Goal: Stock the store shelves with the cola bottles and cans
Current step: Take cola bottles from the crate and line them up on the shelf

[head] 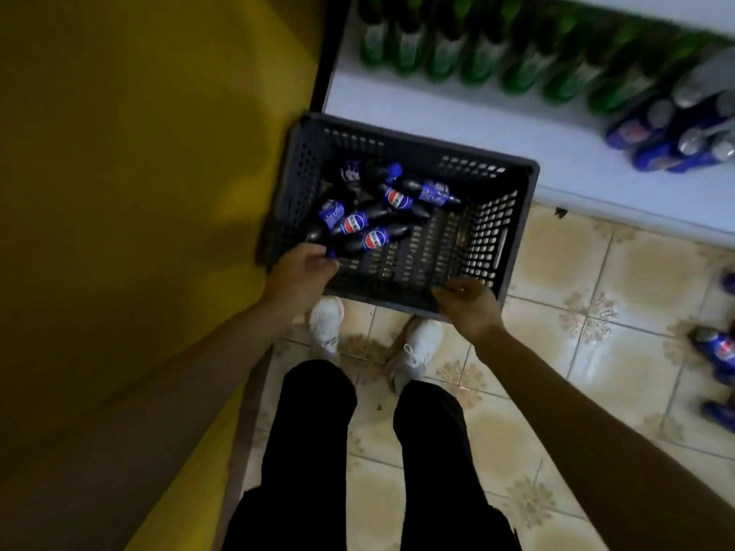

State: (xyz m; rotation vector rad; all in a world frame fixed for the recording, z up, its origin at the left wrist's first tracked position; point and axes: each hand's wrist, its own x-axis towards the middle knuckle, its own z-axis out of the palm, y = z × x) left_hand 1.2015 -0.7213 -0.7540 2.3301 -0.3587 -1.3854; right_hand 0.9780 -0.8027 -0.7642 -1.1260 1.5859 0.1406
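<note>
- The person is standing over a dark crate (521, 184) and gripping its near rim with both hands. The left hand (302, 274) is curling its fingers (324, 264) over the near-left corner. The right hand (471, 306) is curling its fingers (449, 290) over the near-right stretch.
- Both sets of fingers are closing narrowly on the rim and holding nothing but the crate. The hands are probably set apart to steady the load.
- The cola bottles (358, 224) are lying loose on their sides inside, just beyond the left fingers, with one cap nearly touching them. Beyond the right fingers the crate's bottom is showing bare, so the weight is likely sitting to the left.
- The crate seems to be hanging above the tiled floor (596, 280), since it is covering the toes of the shoes (421, 344).
- Its far edge is overlapping the front of the white shelf (437, 117); whether the two are touching cannot be told.
- On the shelf, well beyond both hands, green bottles (481, 53) are lining the back. Blue cans (676, 141) are sitting far to the right.
- More cans (716, 351) are standing on the floor, well right of the right fingers.
- No cola bottles are showing on the shelf yet, and holding the crate against it would be shortening each reach.
</note>
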